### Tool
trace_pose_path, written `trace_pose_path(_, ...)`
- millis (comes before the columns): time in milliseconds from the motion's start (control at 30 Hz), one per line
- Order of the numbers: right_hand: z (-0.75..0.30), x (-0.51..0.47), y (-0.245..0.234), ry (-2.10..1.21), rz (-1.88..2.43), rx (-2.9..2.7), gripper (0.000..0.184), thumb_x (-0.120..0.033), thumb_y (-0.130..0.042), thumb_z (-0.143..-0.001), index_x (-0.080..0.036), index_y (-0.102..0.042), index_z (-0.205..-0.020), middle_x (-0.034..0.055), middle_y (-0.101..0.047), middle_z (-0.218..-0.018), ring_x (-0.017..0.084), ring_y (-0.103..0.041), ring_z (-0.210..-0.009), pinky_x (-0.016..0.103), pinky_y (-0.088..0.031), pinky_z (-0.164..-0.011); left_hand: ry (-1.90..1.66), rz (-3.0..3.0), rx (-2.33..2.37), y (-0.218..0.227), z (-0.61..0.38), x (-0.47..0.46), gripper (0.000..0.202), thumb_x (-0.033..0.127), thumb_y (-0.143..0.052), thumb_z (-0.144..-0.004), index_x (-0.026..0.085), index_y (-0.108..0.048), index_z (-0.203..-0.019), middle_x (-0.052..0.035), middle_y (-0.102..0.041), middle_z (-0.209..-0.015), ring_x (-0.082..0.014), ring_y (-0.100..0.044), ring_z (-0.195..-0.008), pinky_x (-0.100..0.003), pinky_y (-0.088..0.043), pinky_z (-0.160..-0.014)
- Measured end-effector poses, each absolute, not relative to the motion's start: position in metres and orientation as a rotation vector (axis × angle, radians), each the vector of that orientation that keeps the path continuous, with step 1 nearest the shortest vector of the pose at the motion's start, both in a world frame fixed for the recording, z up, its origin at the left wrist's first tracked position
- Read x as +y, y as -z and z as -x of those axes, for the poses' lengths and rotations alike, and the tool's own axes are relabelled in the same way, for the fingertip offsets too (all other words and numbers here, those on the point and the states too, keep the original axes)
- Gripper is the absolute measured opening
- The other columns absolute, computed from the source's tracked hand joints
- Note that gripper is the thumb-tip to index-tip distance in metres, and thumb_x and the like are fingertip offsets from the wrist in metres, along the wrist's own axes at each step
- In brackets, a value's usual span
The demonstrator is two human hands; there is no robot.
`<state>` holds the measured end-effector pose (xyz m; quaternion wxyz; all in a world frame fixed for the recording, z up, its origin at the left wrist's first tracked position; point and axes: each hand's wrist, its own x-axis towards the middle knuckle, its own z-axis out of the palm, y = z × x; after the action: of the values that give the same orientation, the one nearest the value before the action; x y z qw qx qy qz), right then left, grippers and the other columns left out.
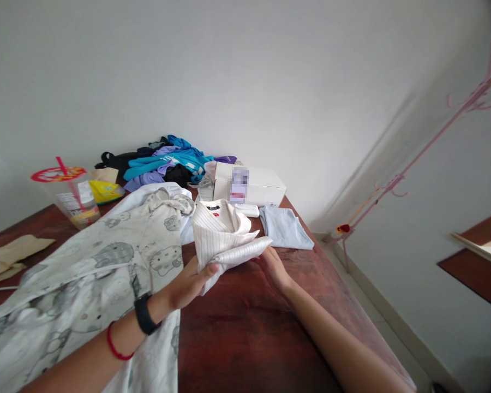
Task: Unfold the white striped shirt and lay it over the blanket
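A white pinstriped shirt [225,233], folded into a small bundle with its collar and dark neck label facing up, is held over the wooden table. On its left side my left hand [194,281] grips it, thumb on top of the fold. My right hand [272,267] is at the bundle's right end, its fingers partly hidden beneath the folded edge. To the left lies a spread white garment with grey cat prints [106,278]. A folded pale blue cloth [287,226] rests right of the shirt.
Behind the shirt stands a white box [262,188]. A heap of blue, purple and black clothes [167,161] lies by the wall. A plastic cup with a straw [76,199] stands at left. A pink coat rack [417,155] leans in view beyond the table's right edge.
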<state>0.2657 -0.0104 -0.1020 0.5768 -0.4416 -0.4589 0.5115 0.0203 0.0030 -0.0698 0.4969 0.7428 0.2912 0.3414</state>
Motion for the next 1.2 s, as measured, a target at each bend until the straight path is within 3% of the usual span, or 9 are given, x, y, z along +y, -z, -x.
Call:
trace_pose_path(67, -0.266, -0.01, 0.102, -1.19, 1.014, -1.13, 0.034, -0.053, -0.067, -0.087, -0.023, -0.07, -0.103, 0.0045, -0.072, -0.11, 0.027, -0.064, -0.106, 0.041, -0.05, -0.094, -0.885, -1.741, 0.727, 0.069, -0.02, 0.004, 0.077, 0.078, -0.04, -0.09, 0.02, -0.059, -0.138, -0.0132, -0.064, -0.137, -0.0323, -0.046, -0.139, -0.043, -0.03, -0.121)
trace_pose_path(133, -0.267, -0.011, 0.103, -1.161, 0.975, -1.194, 0.035, -0.052, -0.066, -0.088, -0.023, -0.069, -0.108, 0.0045, -0.071, -0.11, 0.026, -0.064, -0.104, 0.039, -0.049, -0.095, -0.91, -1.638, 0.757, 0.072, -0.021, 0.007, 0.078, 0.076, -0.038, -0.092, 0.019, -0.054, -0.143, -0.0126, -0.053, -0.149, -0.0301, -0.034, -0.148, -0.042, -0.018, -0.125)
trace_pose_path(267, -0.27, -0.015, 0.097, -1.042, 0.947, -1.301, 0.035, -0.053, -0.063, -0.091, -0.023, -0.067, -0.107, 0.0039, -0.069, -0.098, 0.022, -0.062, -0.091, 0.033, -0.048, -0.085, -0.957, -1.341, 0.779, 0.081, -0.024, 0.014, 0.077, 0.073, -0.038, -0.095, 0.019, -0.048, -0.148, -0.0106, -0.051, -0.152, -0.0265, -0.025, -0.152, -0.042, -0.017, -0.126)
trace_pose_path(467, -0.265, -0.024, 0.08, -0.982, 0.988, -1.352, 0.033, -0.048, -0.077, -0.079, -0.022, -0.064, -0.094, 0.0025, -0.064, -0.092, 0.021, -0.058, -0.087, 0.03, -0.046, -0.078, -0.774, -1.051, 0.708, 0.076, -0.026, 0.015, 0.08, 0.079, -0.03, -0.093, 0.018, -0.064, -0.132, -0.0111, -0.073, -0.124, -0.0304, -0.056, -0.133, -0.043, -0.039, -0.115)
trace_pose_path(733, -0.263, -0.021, 0.081, -1.048, 1.017, -1.22, 0.027, -0.038, -0.082, -0.077, -0.019, -0.063, -0.079, 0.0004, -0.062, -0.082, 0.016, -0.057, -0.077, 0.028, -0.044, -0.072, -0.755, -0.704, 0.623, 0.065, -0.024, 0.015, 0.067, 0.061, -0.061, -0.09, 0.014, -0.058, -0.138, -0.0127, -0.075, -0.119, -0.0317, -0.068, -0.116, -0.044, -0.045, -0.11)
trace_pose_path(900, -0.262, -0.022, 0.077, -1.004, 0.911, -1.245, 0.022, -0.032, -0.082, -0.078, -0.018, -0.065, -0.074, 0.0053, -0.063, -0.119, 0.021, -0.058, -0.11, 0.03, -0.045, -0.092, -0.836, -0.543, 0.662, 0.063, -0.027, 0.019, 0.058, 0.054, -0.061, -0.093, 0.016, -0.06, -0.137, -0.0126, -0.076, -0.115, -0.0316, -0.07, -0.112, -0.044, -0.049, -0.107)
trace_pose_path(967, -0.262, -0.023, 0.077, -1.056, 0.881, -1.206, 0.023, -0.03, -0.083, -0.077, -0.019, -0.064, -0.073, 0.0041, -0.064, -0.118, 0.02, -0.06, -0.106, 0.028, -0.046, -0.089, -0.835, -0.505, 0.666, 0.063, -0.028, 0.02, 0.056, 0.053, -0.06, -0.094, 0.016, -0.061, -0.136, -0.0129, -0.076, -0.114, -0.0317, -0.071, -0.11, -0.044, -0.051, -0.105)
trace_pose_path(1067, -0.265, -0.025, 0.075, -1.22, 0.83, -1.088, 0.022, -0.03, -0.085, -0.075, -0.022, -0.066, -0.084, 0.0004, -0.069, -0.098, 0.015, -0.063, -0.085, 0.024, -0.047, -0.074, -0.826, -0.476, 0.664, 0.061, -0.027, 0.02, 0.055, 0.051, -0.06, -0.094, 0.014, -0.062, -0.135, -0.0137, -0.077, -0.112, -0.0321, -0.072, -0.107, -0.045, -0.052, -0.102)
trace_pose_path(1200, -0.274, -0.027, 0.069, -1.548, 0.748, -1.0, 0.05, -0.063, -0.06, -0.089, -0.024, -0.064, -0.12, 0.0009, -0.069, -0.075, 0.016, -0.062, -0.061, 0.025, -0.046, -0.056, -0.838, -0.467, 0.645, 0.061, -0.027, 0.02, 0.05, 0.047, -0.059, -0.096, 0.013, -0.064, -0.132, -0.0127, -0.077, -0.11, -0.0315, -0.072, -0.108, -0.043, -0.053, -0.102)
